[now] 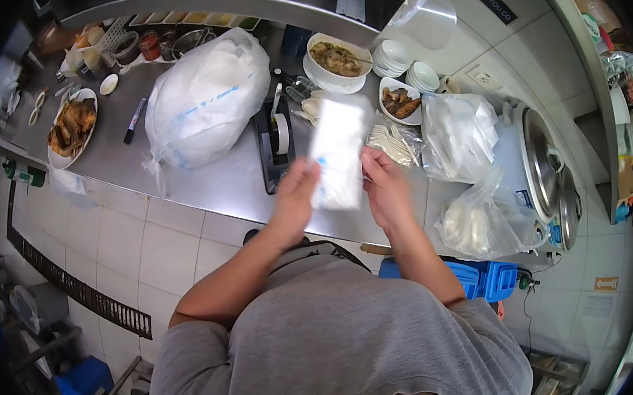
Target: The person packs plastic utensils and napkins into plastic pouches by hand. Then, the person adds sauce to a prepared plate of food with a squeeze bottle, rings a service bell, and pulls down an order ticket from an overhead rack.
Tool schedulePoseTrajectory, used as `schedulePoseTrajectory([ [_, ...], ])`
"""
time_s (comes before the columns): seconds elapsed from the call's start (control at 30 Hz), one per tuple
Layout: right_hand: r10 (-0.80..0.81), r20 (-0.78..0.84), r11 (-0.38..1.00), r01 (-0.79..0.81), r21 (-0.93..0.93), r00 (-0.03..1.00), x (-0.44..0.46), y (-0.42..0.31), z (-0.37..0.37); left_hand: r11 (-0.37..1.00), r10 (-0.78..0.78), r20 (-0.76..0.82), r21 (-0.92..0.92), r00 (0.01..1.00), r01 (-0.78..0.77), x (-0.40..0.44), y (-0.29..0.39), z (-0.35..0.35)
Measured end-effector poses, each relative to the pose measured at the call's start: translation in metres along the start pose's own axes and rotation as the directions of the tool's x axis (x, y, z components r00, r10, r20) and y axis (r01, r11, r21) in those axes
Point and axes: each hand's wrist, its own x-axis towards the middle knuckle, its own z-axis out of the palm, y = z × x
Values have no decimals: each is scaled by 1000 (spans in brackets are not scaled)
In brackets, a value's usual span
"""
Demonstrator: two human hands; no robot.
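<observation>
Held up in front of my body over the steel counter's front edge is a folded white plastic bag [342, 146], flat and oblong, with small blue marks and blurred by motion. My left hand [295, 195] grips its left edge, the thumb on the near face. On the opposite side my right hand [385, 188] pinches the right edge. Behind it lie a tape dispenser [279, 137] with a white roll and a pack of pale plastic cutlery [393, 145]. To the left rests a big, full white plastic bag [206, 102] with a blue printed line.
A bowl of stew [334, 57], a small dish of browned meat [401, 102] and stacked white bowls [392, 57] stand at the back. Leftward are a marker [135, 121] and a plate of roasted meat [73, 128]. Clear bags [462, 136] and metal lids [542, 155] crowd the right.
</observation>
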Motion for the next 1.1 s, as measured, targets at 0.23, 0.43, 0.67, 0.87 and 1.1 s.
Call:
schedulePoseTrajectory([
  [0.23, 423, 94, 864, -370, -341, 901, 23, 53, 55, 921, 390, -270, 128, 880, -368, 11, 74, -54],
  [0.43, 452, 186, 877, -396, -274, 873, 38, 81, 77, 914, 395, -309, 41, 865, -403, -1, 75, -65],
  [0.67, -78, 96, 844, 117, -523, 992, -19, 102, 65, 909, 416, -329, 129, 848, -396, -8, 71, -82],
  [0.87, 131, 85, 909, -85, -408, 988, 0, 149, 49, 924, 362, -305, -5, 881, -382, -3, 66, -72],
  [1.1, 251, 164, 774, -96, -626, 954, 21, 141, 4, 925, 355, -294, -23, 887, -378, -4, 68, -70],
])
